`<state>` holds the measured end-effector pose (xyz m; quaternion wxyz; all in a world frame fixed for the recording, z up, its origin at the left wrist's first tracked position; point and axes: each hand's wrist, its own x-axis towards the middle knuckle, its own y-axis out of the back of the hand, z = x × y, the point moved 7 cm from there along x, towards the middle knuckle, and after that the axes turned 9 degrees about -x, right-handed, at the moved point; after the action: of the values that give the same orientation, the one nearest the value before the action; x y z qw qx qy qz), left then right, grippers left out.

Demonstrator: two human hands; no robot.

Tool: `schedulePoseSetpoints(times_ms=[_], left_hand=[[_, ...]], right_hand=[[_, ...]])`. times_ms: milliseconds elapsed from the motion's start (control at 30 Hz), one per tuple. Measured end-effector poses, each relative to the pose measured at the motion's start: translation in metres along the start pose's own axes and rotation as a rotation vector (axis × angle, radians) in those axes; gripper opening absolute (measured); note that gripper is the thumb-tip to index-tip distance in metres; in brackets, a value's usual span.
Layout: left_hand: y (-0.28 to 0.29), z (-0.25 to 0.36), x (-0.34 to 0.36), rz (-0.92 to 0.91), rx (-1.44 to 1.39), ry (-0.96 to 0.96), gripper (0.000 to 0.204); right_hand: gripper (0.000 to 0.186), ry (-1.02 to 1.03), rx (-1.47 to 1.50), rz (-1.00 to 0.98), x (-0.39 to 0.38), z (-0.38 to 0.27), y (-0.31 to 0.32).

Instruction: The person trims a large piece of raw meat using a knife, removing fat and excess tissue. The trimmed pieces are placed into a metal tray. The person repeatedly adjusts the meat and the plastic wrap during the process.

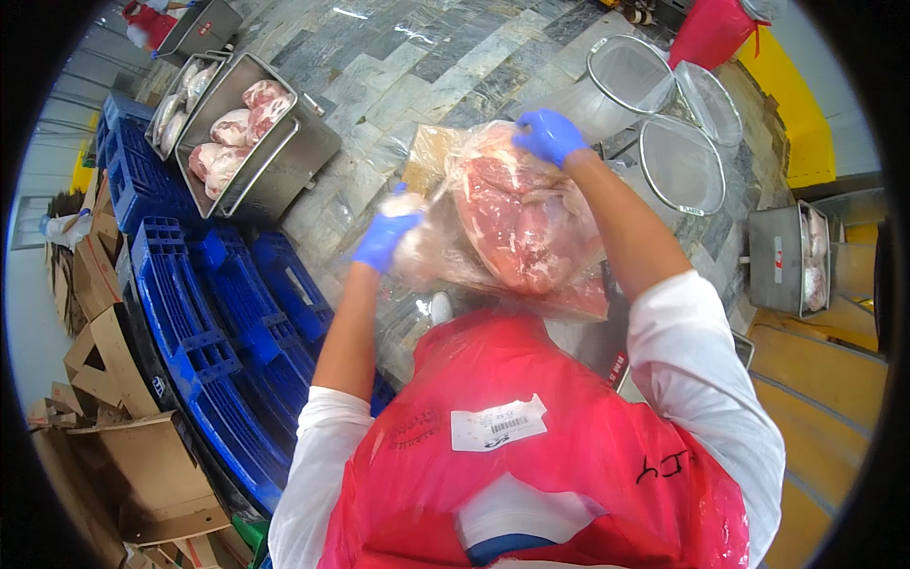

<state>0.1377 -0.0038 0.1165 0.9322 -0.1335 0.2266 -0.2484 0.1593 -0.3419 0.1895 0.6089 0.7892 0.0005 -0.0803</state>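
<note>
Red apron [455,379] nearest the camera, creased, white printed label [498,423] stuck on its front, white sleeves [697,351] either side of it. Just beyond the apron: big piece of raw meat [512,228], red with pale fat, wrapped in clear plastic [580,228]; everything else placed from that meat. Left hand [387,242], blue glove, just left of the meat, fingers curled around a whitish bunch that looks like the same plastic; motion blur there, exact grip detail not readable. Right hand [550,137], blue glove, at the meat's far end, fingers bent and closed on the plastic edge; fingertips partly hidden. Brown cardboard [431,152] shows past the meat's far left side. White shoe [441,307] at the meat's near left. Left of the meat and farther off, metal tub [299,166] with several more meat pieces [232,128], some pinkish, some pale. Blue pallets [190,322] well left of the meat, nearer the person than the tub. Open cardboard box [133,484] and other flattened cartons beyond those pallets, same side. Right of the meat and beyond it, round metal hoops with clear liners [682,171], grouped together. Second metal tub [763,247] well right of the meat, pale pieces inside. Red bag [716,33] far beyond the meat, upper right. Grey tiled floor [379,66] all around the meat. Co-worker [71,228] far left of the meat, small, details unclear.
</note>
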Motion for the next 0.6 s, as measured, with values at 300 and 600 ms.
schedulePoseSetpoints(times_ms=[300,600], left_hand=[[0.001,-0.026,0.094,0.151,0.737,-0.001,0.032],[0.025,-0.065,0.109,0.195,-0.579,0.307,0.025]], right_hand=[[0.050,-0.128,0.826,0.227,0.027,0.080,0.005],[0.074,-0.496,0.662,0.151,-0.207,0.167,-0.105]])
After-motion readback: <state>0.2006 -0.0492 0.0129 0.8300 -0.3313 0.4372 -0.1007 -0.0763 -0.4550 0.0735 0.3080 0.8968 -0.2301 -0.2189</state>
